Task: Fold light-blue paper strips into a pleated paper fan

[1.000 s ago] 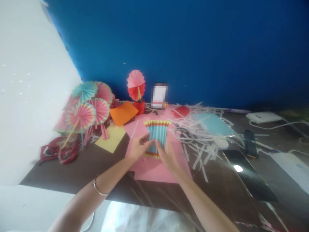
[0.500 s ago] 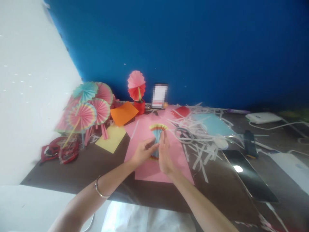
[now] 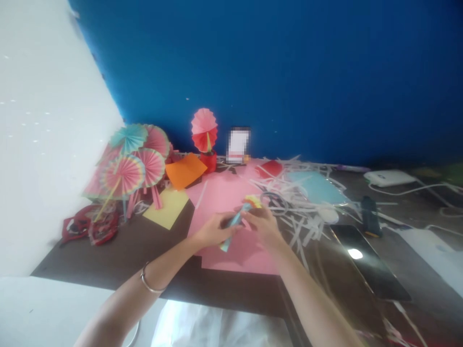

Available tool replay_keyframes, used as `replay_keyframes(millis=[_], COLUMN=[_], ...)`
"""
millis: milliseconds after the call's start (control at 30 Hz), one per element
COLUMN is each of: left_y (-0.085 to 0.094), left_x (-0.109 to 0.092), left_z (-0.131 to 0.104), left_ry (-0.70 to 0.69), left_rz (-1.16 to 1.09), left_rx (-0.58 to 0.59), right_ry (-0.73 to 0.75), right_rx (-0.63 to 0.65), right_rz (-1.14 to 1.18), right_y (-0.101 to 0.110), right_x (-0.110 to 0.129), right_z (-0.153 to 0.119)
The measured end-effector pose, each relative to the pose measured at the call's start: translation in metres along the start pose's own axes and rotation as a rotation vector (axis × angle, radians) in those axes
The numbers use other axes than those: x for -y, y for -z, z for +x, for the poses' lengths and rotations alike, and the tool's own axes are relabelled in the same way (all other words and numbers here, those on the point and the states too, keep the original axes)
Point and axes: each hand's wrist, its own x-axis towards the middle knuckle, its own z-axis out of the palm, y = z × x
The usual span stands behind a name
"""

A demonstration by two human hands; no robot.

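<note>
A pleated paper fan (image 3: pixel 236 220), light blue with yellow and orange edging, is held at a slant over pink paper sheets (image 3: pixel 231 260). My left hand (image 3: pixel 216 228) grips its lower part between thumb and fingers. At its upper end, my right hand (image 3: pixel 265 225) has its fingers closed on the pleats, and a small pink strip (image 3: pixel 247 224) shows by the fingertips. Whether that strip is part of the fan or separate, I cannot tell. The fan's middle is partly covered by my fingers, and the right hand is slightly blurred.
Finished paper fans (image 3: pixel 123 176) stand at the left, near red-handled items (image 3: pixel 103 226). Behind the hands are a pink-and-red fan (image 3: pixel 204 129) in a red holder, orange paper (image 3: pixel 185 171) and yellow paper (image 3: pixel 168 207). White paper strips (image 3: pixel 302 226), scissors (image 3: pixel 275 202) and a phone (image 3: pixel 369 260) lie rightward.
The fan has gone from upright and spread at the top to slanted and more gathered. My right hand has turned from flat against it to fingers gripping its upper end.
</note>
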Motion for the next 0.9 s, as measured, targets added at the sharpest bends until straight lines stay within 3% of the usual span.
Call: replay_keyframes(millis=[133, 300, 500, 667, 800, 900], left_y=[0.003, 0.012, 0.018, 0.02, 0.021, 0.022], left_x=[0.01, 0.018, 0.015, 0.014, 0.013, 0.012], left_z=[0.006, 0.012, 0.014, 0.013, 0.012, 0.013], left_ry=[0.04, 0.105, 0.068, 0.03, -0.02, -0.033], left_rz=[0.123, 0.062, -0.03, -0.017, 0.064, 0.164], left_rx=[-0.025, 0.022, 0.004, -0.022, -0.123, -0.09], right_ry=[0.034, 0.109, 0.182, 0.231, 0.168, 0.136], right_rx=[-0.067, -0.189, -0.129, -0.194, -0.09, -0.154], right_rz=[0.066, 0.083, 0.06, 0.048, -0.066, -0.159], right_y=[0.004, 0.009, 0.014, 0.014, 0.005, 0.004], right_x=[0.0, 0.001, -0.001, 0.001, 0.002, -0.002], right_z=[0.005, 0.01, 0.011, 0.011, 0.007, 0.005])
